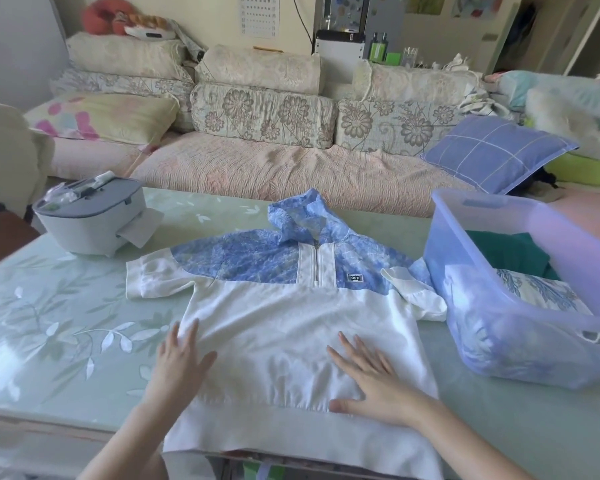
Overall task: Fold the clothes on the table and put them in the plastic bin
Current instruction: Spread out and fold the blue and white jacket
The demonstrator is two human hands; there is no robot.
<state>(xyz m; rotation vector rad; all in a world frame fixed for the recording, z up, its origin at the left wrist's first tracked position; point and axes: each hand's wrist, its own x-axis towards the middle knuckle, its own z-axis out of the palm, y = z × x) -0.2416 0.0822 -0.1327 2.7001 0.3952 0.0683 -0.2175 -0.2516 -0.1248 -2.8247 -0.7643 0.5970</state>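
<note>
Hooded top (274, 306), white with a blue yoke and hood: spread flat, front up, on the table (49, 323).
Left hand (179, 358): fingers straight, pressing flat on the top's white side edge.
Right hand (368, 372): fingers spread, palm flat on the white panel near the hem.
Plastic bin (499, 348): right of the right hand, just beside the top's sleeve. It holds a green garment (513, 252) and a blue-patterned folded cloth (541, 289).
Grey tissue box (90, 220): beyond the left hand, apart from the top.

Bright, soft daylight; white glare on the glossy pale-green floral table (66, 323), strongest at its left. Frame edges bow, slightly blurred.
</note>
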